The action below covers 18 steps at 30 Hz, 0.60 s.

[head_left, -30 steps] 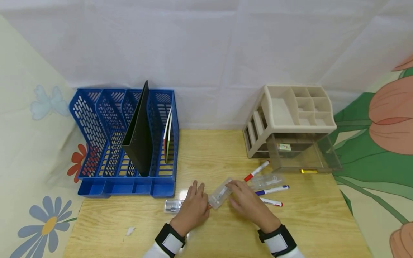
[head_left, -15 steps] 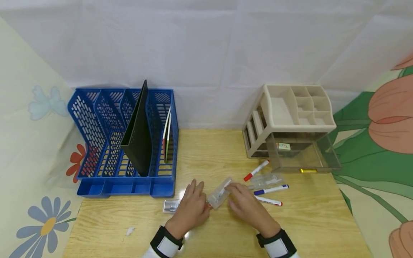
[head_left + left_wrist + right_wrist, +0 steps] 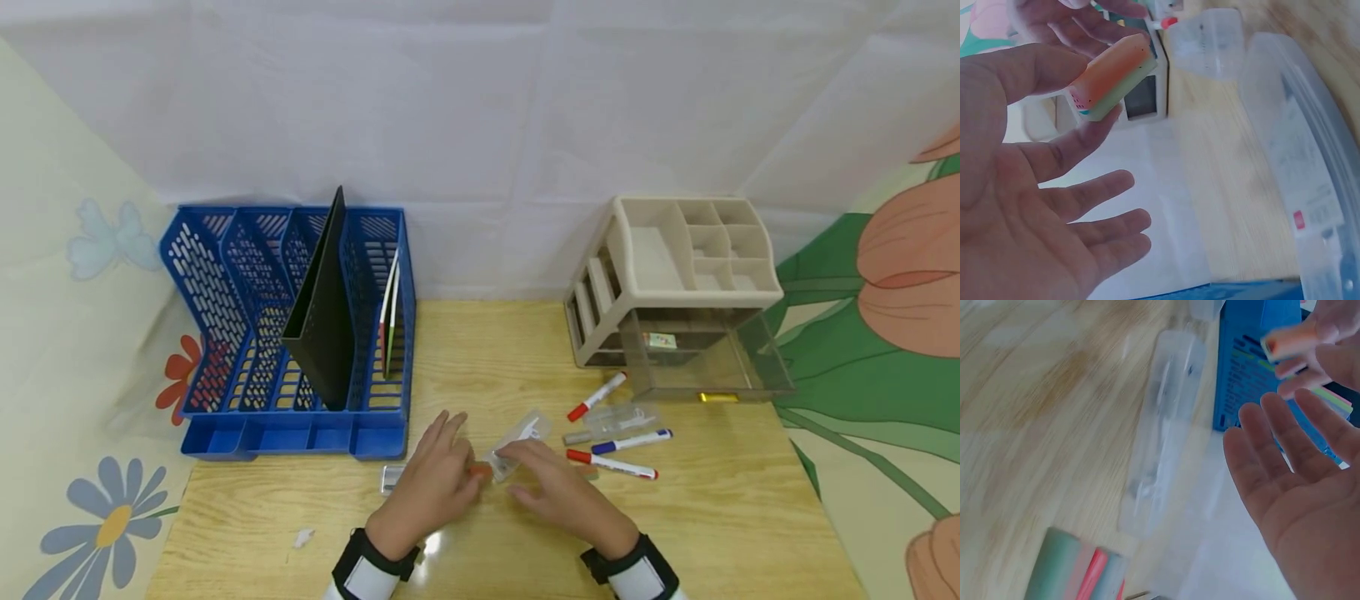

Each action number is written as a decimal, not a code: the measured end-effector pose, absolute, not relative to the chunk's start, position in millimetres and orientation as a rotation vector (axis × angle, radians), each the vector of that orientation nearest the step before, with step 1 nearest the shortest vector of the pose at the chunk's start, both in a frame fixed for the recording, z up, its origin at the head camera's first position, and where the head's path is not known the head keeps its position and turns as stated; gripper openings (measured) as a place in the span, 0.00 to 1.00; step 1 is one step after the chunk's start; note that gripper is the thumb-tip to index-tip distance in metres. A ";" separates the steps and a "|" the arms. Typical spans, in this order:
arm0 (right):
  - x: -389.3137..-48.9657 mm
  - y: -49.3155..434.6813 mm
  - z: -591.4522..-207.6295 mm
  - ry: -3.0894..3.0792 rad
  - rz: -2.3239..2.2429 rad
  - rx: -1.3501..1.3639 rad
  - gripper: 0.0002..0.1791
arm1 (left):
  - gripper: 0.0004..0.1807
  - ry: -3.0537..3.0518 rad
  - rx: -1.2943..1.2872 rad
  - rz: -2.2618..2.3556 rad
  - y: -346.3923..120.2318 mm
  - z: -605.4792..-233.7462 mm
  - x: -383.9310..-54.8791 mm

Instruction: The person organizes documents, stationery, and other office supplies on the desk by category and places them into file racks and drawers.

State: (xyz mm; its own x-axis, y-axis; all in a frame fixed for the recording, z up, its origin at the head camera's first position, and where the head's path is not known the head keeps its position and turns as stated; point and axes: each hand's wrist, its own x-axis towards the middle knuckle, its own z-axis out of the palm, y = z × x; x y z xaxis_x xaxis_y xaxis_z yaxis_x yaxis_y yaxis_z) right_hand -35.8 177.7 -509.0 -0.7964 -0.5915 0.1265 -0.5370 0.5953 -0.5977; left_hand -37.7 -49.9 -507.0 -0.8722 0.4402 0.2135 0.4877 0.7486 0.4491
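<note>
My left hand [image 3: 431,483] pinches a watermelon-patterned eraser [image 3: 1113,78], orange-red with a green edge, between thumb and index finger; the other fingers spread loosely. The eraser [image 3: 481,472] peeks out at the fingertips in the head view. Opposite it, my right hand [image 3: 562,492] holds nothing, its fingers [image 3: 1297,437] extended and slightly bent. A clear plastic case [image 3: 525,437] with a white piece inside lies between the hands, partly covered by the right fingers in the head view. Next to the right hand lies a second orange and green block [image 3: 587,472], partly hidden.
Red and blue markers [image 3: 632,442] and another clear case [image 3: 621,418] lie right of the hands. Behind them stands a beige organizer [image 3: 630,250], its clear drawer [image 3: 712,392] pulled out. A blue file rack [image 3: 300,433] stands left. A clear box [image 3: 391,479] sits beside the left hand.
The right hand has shifted left and down, uncovering a marker's red cap and the second block. The left hand has tilted up slightly, and more of its eraser shows.
</note>
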 end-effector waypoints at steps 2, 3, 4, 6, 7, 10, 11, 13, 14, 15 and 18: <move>-36.0 174.9 -507.7 2.714 -1.009 -0.988 0.28 | 0.12 -2.843 -0.772 -0.799 -48.4 -504.6 -39.2; -36.5 173.6 -507.3 2.708 -1.027 -1.012 0.27 | 0.12 -2.840 -0.778 -0.822 -47.7 -503.4 -39.7; -37.1 172.5 -507.0 2.708 -1.040 -1.035 0.26 | 0.12 -2.841 -0.782 -0.847 -47.0 -502.5 -40.1; -38.6 170.6 -506.5 2.707 -1.071 -1.077 0.24 | 0.11 -2.841 -0.786 -0.895 -45.9 -501.2 -40.4; -39.4 170.2 -506.2 2.709 -1.079 -1.091 0.23 | 0.11 -2.845 -0.787 -0.920 -45.4 -500.6 -40.6; -41.7 169.9 -503.3 2.714 -1.107 -1.124 0.22 | 0.12 -2.844 -0.798 -0.979 -44.3 -500.3 -41.1; -42.7 169.7 -501.9 2.711 -1.121 -1.136 0.22 | 0.12 -2.842 -0.806 -0.996 -43.8 -500.5 -41.3; -44.6 169.0 -499.5 2.702 -1.150 -1.168 0.21 | 0.12 -2.837 -0.816 -1.033 -43.0 -500.8 -42.1; -45.5 168.3 -498.2 2.694 -1.168 -1.183 0.20 | 0.13 -2.834 -0.822 -1.047 -42.6 -501.0 -42.3; -46.2 167.6 -497.4 2.689 -1.177 -1.181 0.19 | 0.13 -2.833 -0.824 -1.058 -42.2 -501.2 -42.4; -47.3 167.2 -496.4 2.693 -1.178 -1.196 0.20 | 0.15 -2.819 -0.821 -1.060 -41.3 -502.2 -43.3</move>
